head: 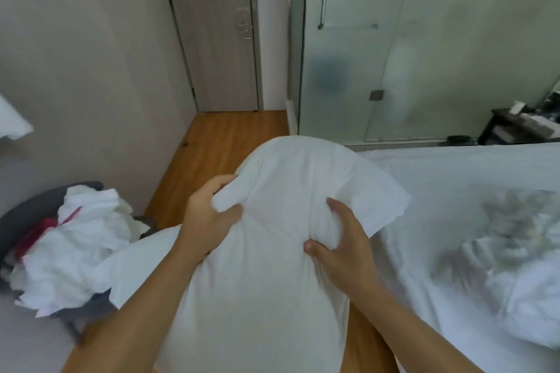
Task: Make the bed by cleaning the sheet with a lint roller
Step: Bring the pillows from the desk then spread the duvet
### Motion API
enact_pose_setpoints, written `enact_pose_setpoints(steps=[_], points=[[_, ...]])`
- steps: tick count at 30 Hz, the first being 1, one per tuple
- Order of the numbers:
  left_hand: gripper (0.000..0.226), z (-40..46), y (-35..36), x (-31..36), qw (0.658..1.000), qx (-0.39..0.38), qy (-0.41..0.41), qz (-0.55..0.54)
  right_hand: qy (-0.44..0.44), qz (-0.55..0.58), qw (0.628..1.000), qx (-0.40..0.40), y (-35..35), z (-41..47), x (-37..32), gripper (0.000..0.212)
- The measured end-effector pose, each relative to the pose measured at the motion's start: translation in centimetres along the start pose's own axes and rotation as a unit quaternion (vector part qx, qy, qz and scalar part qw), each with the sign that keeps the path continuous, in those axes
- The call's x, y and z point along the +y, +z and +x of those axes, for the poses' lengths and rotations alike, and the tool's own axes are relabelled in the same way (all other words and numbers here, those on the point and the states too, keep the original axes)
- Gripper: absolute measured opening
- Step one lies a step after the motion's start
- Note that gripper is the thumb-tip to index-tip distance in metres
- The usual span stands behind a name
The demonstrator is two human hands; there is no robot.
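1. Two hands grip one plump white fabric pillow [272, 251], which is held up in front of the person, over the strip of orange-brown wooden floor [218, 142] beside the bed. The left hand [209, 221] has its fingers curled into a bunched fold at the pillow's upper left; the right hand [342, 245] clenches the fabric at the upper right, thumb pressed in.

2. The white bed sheet [454, 185], the thing to be cleaned, lies spread over the mattress at the right, with a rumpled white-and-grey duvet [515, 245] heaped on it. No lint roller is visible anywhere in this view, so I cannot say where it is.

3. Risk one: both grips take cloth, not filling. If the case slides over the stuffing, the pillow could sag or drop to the floor and pick up dust, which it would then carry back onto the sheet.

4. Risk two: just left sits a dark grey chair [24, 215] piled with crumpled white linen and a red cloth [78, 239]. A wide swing of the pillow could knock that loose pile off.

5. Risk three: putting the pillow down on the sheet would cover part of the surface, and the heaped duvet already hides more, so rolling may miss patches unless both are moved clear.

6. Risk four: the frosted glass partition [424, 39] stands close behind the bed; a hard toss towards it seems unwise.
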State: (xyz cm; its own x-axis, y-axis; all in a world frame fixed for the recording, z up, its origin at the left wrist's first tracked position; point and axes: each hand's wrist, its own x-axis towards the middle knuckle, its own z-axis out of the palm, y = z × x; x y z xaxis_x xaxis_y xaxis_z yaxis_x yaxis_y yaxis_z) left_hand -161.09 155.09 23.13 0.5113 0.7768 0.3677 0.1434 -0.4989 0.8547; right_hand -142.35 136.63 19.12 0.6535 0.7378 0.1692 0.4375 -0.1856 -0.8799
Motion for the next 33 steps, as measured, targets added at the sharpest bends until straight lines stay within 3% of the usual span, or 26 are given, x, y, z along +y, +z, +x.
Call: enact_pose_setpoints(steps=[12,24,33], points=[[0.046,33.9,12.7,-4.9,0.985,-0.144,0.085,-0.053,0.07,-0.015,0.978,0.196,-0.2,26.9,3.6,0.088],[0.045,67.9,32.8,-8.6,0.979,-0.177,0.089,-0.044,0.08,0.008,0.965,0.248,-6.9,62.2,13.1,0.087],[0.045,89.6,47.2,-12.8,0.961,-0.247,0.097,-0.078,0.129,-0.001,0.943,0.308,-10.5,82.8,19.7,0.085]])
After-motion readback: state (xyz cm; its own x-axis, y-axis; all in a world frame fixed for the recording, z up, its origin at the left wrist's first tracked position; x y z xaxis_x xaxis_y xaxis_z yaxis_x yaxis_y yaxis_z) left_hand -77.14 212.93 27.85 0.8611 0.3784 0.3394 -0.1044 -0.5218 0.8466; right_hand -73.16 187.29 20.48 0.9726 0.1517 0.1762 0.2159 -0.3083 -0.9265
